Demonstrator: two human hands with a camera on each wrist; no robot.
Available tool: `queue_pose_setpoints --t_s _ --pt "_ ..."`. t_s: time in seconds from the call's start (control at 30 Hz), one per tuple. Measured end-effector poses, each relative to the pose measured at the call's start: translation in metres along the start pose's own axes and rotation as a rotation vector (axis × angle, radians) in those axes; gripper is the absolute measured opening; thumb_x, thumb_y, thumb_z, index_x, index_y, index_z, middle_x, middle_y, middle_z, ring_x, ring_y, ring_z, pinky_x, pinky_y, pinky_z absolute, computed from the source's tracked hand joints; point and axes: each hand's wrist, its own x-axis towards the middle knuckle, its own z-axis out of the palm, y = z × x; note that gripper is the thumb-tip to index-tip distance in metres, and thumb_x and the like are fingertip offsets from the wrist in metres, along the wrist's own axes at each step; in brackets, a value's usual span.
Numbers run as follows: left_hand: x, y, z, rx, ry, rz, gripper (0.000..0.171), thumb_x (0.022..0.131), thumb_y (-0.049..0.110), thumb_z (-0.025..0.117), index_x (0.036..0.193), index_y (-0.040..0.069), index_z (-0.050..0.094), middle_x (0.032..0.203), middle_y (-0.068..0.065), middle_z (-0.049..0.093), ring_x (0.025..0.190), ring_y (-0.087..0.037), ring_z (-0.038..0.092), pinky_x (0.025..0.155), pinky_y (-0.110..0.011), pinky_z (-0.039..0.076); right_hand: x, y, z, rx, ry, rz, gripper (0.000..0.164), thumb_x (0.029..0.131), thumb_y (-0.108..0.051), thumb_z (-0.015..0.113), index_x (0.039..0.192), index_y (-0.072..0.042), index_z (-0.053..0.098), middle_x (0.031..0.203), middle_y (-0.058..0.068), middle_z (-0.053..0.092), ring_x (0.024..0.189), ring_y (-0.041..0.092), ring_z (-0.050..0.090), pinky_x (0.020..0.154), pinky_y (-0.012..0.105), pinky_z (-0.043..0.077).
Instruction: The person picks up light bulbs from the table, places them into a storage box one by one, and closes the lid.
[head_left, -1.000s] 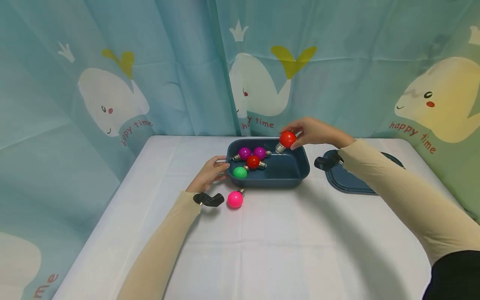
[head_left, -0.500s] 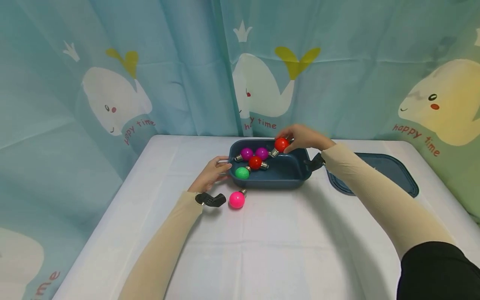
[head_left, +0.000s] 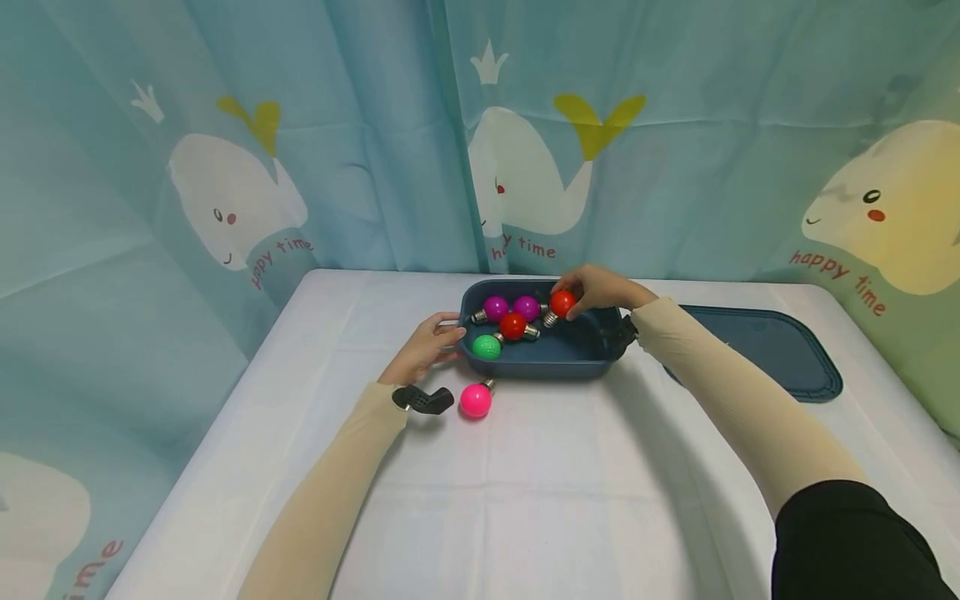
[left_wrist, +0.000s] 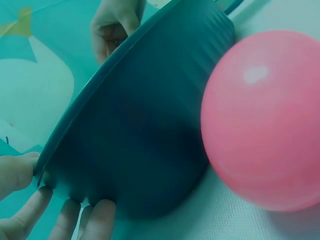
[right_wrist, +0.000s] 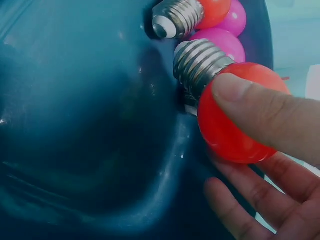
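My right hand holds a red light bulb by its globe, thumb on one side and fingers behind. The bulb's metal screw base points into the dark blue plastic box, low inside its back right part. In the box lie two purple bulbs, another red bulb and a green bulb, grouped toward the left. My left hand grips the box's left end, thumb at the rim and fingertips against the outer wall. A pink bulb rests on the table just in front of the box.
A dark blue lid lies flat on the white-covered table to the right, partly behind my right sleeve. A curtain with whale prints hangs along the table's back and left.
My right hand has moved down and slightly left, lowering the red bulb from over the back rim into the box. My left hand has kept its place at the box's end.
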Motion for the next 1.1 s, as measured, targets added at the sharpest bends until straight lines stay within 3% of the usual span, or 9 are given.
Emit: queue_pose_setpoints --t_s 0.73,1.1 --pt "0.002 -0.001 -0.001 0.008 0.014 0.006 0.049 0.096 0.012 0.051 0.141 0.003 0.034 0.14 -0.023 0.043 0.113 -0.024 0.052 0.104 -0.046 0.044 0.006 0.012 0.004 -0.014 -0.07 0.024 0.047 0.077 -0.005 0.075 0.12 0.002 0.06 0.116 0.021 0.063 0.1 0.029 0.058 0.094 0.043 0.051" --pt "-0.001 0.001 0.001 0.022 0.014 -0.002 0.048 0.097 0.011 0.05 0.141 0.003 0.034 0.14 -0.023 0.043 0.113 -0.024 0.052 0.103 -0.045 0.045 0.008 0.018 0.014 0.096 -0.071 0.045 0.048 0.08 -0.005 0.073 0.125 0.0 0.058 0.121 0.021 0.061 0.106 0.031 0.057 0.098 0.043 0.05"
